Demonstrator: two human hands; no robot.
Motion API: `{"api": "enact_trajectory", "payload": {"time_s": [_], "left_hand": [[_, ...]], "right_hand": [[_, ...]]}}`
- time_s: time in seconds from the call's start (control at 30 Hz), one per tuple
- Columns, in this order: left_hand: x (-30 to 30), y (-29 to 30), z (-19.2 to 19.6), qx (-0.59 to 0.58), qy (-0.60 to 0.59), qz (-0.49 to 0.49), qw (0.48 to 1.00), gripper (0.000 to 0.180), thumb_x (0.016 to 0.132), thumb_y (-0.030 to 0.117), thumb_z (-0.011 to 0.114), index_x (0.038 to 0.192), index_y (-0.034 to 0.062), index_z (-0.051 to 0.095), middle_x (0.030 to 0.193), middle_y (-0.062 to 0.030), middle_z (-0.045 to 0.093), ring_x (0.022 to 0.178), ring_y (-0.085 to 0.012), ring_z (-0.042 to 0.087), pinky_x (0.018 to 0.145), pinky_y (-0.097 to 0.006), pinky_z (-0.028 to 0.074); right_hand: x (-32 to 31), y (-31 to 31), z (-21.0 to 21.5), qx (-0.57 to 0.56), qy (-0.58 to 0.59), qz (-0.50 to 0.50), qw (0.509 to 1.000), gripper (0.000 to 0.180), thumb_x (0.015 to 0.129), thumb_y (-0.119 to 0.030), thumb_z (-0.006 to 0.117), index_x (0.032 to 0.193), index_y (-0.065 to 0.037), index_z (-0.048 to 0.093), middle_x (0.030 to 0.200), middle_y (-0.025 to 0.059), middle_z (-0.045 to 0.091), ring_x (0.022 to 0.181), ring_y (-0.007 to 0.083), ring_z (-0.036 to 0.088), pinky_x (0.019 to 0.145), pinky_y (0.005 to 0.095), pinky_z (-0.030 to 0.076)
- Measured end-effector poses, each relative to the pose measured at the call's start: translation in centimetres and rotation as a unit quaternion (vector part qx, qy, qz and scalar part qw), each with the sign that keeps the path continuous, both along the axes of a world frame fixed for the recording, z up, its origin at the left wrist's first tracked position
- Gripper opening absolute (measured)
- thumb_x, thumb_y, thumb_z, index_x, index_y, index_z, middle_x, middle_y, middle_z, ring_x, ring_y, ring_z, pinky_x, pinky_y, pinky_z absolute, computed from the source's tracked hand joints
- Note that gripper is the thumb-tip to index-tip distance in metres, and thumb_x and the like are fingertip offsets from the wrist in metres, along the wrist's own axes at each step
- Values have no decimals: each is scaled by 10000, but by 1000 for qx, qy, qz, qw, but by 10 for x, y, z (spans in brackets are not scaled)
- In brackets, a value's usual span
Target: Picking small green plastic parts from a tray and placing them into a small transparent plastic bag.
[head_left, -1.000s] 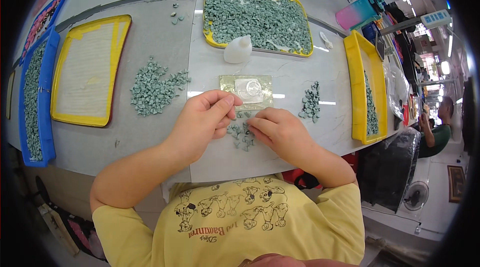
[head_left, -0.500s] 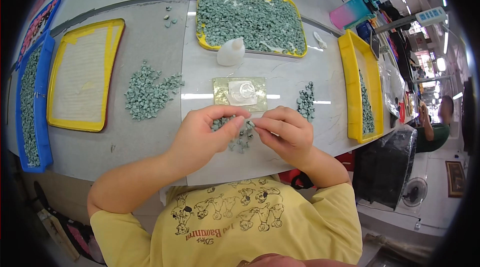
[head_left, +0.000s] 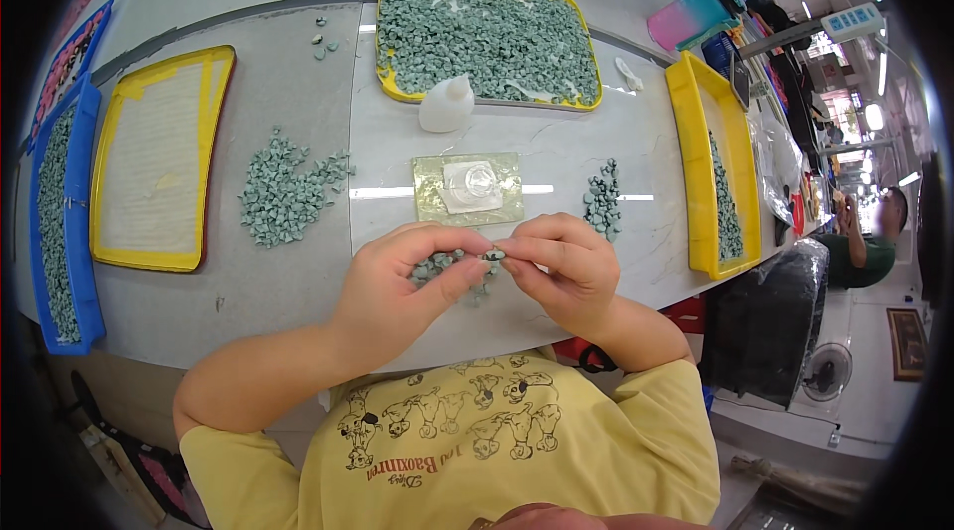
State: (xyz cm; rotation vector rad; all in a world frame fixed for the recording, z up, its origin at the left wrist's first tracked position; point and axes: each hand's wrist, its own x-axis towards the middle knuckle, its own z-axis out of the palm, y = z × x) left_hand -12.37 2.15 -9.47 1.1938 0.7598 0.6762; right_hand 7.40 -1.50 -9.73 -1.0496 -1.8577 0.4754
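Observation:
My left hand [head_left: 402, 277] and my right hand [head_left: 568, 267] meet above the near edge of the table. Between their fingertips sits one small grey-green piece with a dark mark [head_left: 493, 255], pinched from both sides. Under and behind my left fingers lies a small pile of similar grey-green pieces [head_left: 433, 267], partly hidden. Just beyond the hands is a greenish square pad [head_left: 427, 194] with a white sheet and a clear round item [head_left: 481, 180] on it. A white squeeze bottle [head_left: 447, 105] stands behind the pad.
A yellow-rimmed tray [head_left: 390, 83] full of green pieces lies at the back. Loose piles rest left [head_left: 283, 194] and right [head_left: 602, 202]. Further left are a white-lined yellow tray [head_left: 159, 162] and a blue bin [head_left: 87, 272]; a yellow bin [head_left: 699, 182] stands right. Another person [head_left: 874, 250] is far right.
My left thumb and index finger have closed in on the piece at my right fingertips, and its dark mark now shows. The whole view has shifted slightly.

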Motion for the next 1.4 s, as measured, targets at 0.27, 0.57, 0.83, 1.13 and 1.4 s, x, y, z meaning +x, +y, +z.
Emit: {"api": "enact_trajectory", "payload": {"time_s": [0.27, 0.57, 0.83, 1.13, 1.4], "left_hand": [[6, 0, -1, 41, 20, 9, 999, 189, 815, 115, 641, 970, 8, 626, 909, -88, 632, 800, -142, 600, 705, -250, 473], [9, -1, 0, 104, 39, 11, 994, 179, 818, 118, 637, 958, 7, 626, 897, -90, 631, 791, -151, 598, 695, -254, 472], [12, 7, -9, -49, 62, 10, 997, 177, 850, 132, 617, 959, -7, 614, 721, 5, 577, 546, -28, 437, 470, -185, 351], [9, 8, -14, -71, 143, -16, 987, 187, 864, 140, 577, 973, -8, 614, 685, 21, 542, 516, -23, 395, 437, -183, 303], [3, 10, -13, -198, 1, 18, 980, 210, 917, 113, 451, 1027, -19, 570, 793, -9, 528, 531, -22, 378, 457, -170, 319]], "right_hand": [[0, -2, 4, -14, 10, -11, 1000, 301, 695, 42, 696, 984, -34, 662, 867, 90, 629, 709, 162, 605, 578, 239, 497], [0, -6, -4, -12, 15, -22, 1000, 306, 693, 42, 688, 986, -39, 663, 844, 82, 637, 693, 152, 607, 570, 236, 505], [10, 4, 3, -64, -69, -9, 996, 224, 751, 38, 639, 968, -16, 653, 864, 79, 630, 663, 141, 617, 591, 241, 512], [14, -4, 3, -138, -212, 32, 967, 196, 720, -20, 665, 912, -56, 655, 844, 67, 606, 763, 230, 586, 640, 313, 477], [-1, -12, -2, -149, -280, 60, 946, 168, 699, -66, 681, 859, -52, 630, 827, 59, 578, 771, 246, 552, 687, 339, 440]]}}
